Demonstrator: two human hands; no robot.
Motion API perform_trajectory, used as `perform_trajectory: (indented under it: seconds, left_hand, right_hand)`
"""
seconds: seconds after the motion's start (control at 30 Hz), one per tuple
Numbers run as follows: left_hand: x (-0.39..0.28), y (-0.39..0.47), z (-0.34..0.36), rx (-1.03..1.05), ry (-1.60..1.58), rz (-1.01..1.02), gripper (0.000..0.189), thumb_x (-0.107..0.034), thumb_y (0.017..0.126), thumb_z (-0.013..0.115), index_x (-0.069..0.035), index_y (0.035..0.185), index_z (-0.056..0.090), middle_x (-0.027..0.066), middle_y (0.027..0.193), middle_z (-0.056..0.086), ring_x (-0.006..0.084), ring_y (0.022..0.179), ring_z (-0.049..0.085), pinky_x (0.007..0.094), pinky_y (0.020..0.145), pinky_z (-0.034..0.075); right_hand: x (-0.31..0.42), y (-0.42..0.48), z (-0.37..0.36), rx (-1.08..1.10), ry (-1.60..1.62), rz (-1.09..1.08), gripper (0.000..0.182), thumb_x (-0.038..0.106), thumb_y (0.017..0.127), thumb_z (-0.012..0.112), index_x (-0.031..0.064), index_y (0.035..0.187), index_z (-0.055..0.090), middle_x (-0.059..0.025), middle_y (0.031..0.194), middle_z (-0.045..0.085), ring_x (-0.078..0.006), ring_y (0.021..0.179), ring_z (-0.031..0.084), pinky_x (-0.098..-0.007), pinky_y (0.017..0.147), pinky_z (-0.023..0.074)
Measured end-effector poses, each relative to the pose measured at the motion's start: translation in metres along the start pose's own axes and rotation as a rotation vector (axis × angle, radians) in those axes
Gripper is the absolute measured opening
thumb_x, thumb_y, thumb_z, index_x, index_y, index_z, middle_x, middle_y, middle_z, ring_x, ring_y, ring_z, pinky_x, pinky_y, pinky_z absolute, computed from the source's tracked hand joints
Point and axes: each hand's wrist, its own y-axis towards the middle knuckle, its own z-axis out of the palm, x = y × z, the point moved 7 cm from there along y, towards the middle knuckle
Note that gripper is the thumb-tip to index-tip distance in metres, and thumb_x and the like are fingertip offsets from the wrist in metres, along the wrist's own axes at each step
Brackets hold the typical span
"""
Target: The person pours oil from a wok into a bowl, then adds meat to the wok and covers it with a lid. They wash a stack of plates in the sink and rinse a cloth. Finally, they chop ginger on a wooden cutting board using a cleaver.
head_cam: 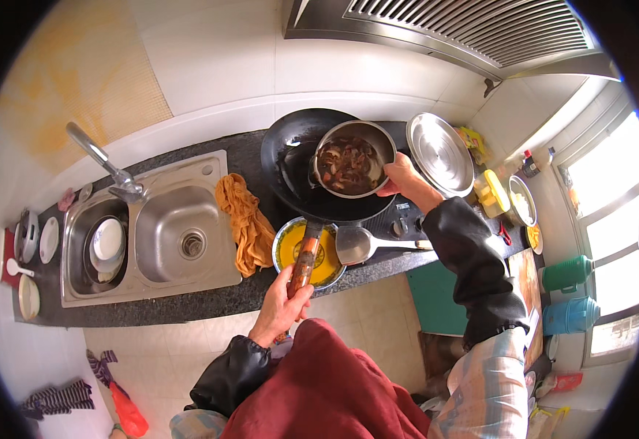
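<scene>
My left hand (pixel 286 302) grips the wooden handle (pixel 304 266) of a black wok (pixel 292 148) on the stove. In my right hand (pixel 404 178) is the rim of a metal bowl (pixel 330 127), held above the wok's right side. Brown chopped food (pixel 349 162) in dark liquid lies inside the bowl and hides part of the wok. Beneath the wok handle stands a patterned dish (pixel 279 241) of yellow liquid. A metal wok spatula (pixel 355 245) with a pale handle lies just right of that dish.
Left of the wok are an orange cloth (pixel 248 225) and a double steel sink (pixel 174 219) with a faucet (pixel 124 184). A round metal lid (pixel 440 151) leans behind my right hand. Farther right are a yellow container (pixel 492 192) and red scissors (pixel 504 233). A range hood (pixel 435 49) hangs overhead.
</scene>
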Motion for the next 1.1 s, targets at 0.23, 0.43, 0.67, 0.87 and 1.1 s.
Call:
perform_trajectory:
  seconds: [0.23, 0.43, 0.67, 0.87, 1.1]
  left_hand:
    - [0.001, -0.003, 0.0, -0.012, 0.009, 0.002, 0.041, -0.019, 0.086, 0.055, -0.004, 0.121, 0.039, 0.0026, 0.069, 0.053, 0.0072, 0.048, 0.049, 0.0212, 0.042, 0.04]
    - [0.0, -0.005, 0.001, -0.008, 0.03, -0.004, 0.042, -0.026, 0.087, 0.055, -0.006, 0.121, 0.041, 0.0025, 0.073, 0.053, 0.0064, 0.051, 0.049, 0.0204, 0.045, 0.04]
    - [-0.002, -0.012, -0.022, -0.151, 0.216, 0.127, 0.055, -0.03, 0.087, 0.056, 0.004, 0.125, 0.038, 0.0077, 0.091, 0.056, 0.0118, 0.077, 0.055, 0.0249, 0.069, 0.046]
    - [-0.013, -0.009, -0.042, -0.225, 0.232, 0.236, 0.058, -0.031, 0.086, 0.058, 0.004, 0.127, 0.036, 0.0152, 0.106, 0.055, 0.0171, 0.086, 0.056, 0.0294, 0.076, 0.046]
    - [-0.031, -0.01, -0.101, -0.259, 0.327, 0.305, 0.072, -0.03, 0.083, 0.062, -0.007, 0.138, 0.022, 0.0218, 0.128, 0.042, 0.0234, 0.107, 0.051, 0.034, 0.085, 0.043]
  right_hand:
    - [0.023, -0.004, -0.004, -0.176, -0.309, -0.147, 0.05, 0.0, 0.077, 0.039, -0.0032, 0.127, 0.033, -0.0233, 0.107, 0.054, -0.0337, 0.061, 0.064, -0.0326, 0.042, 0.0547]
    - [0.046, -0.008, -0.006, -0.347, -0.927, -0.651, 0.067, 0.003, 0.076, 0.049, -0.0006, 0.136, 0.019, -0.0216, 0.099, 0.059, -0.0318, 0.061, 0.063, -0.0377, 0.055, 0.0531]
    - [0.077, -0.058, 0.003, -0.442, -0.973, -1.027, 0.077, -0.003, 0.072, 0.052, 0.0079, 0.139, 0.016, -0.0248, 0.122, 0.041, -0.0375, 0.068, 0.059, -0.0407, 0.059, 0.0499]
    - [0.071, -0.048, -0.018, -0.513, -0.77, -0.931, 0.074, -0.004, 0.071, 0.052, 0.0086, 0.138, 0.022, -0.0227, 0.119, 0.045, -0.0401, 0.083, 0.058, -0.0424, 0.069, 0.0487]
    - [0.093, -0.075, 0.035, -0.279, -0.179, -0.602, 0.057, -0.002, 0.076, 0.04, 0.0056, 0.132, 0.033, -0.0127, 0.091, 0.058, -0.023, 0.063, 0.062, -0.0313, 0.047, 0.0512]
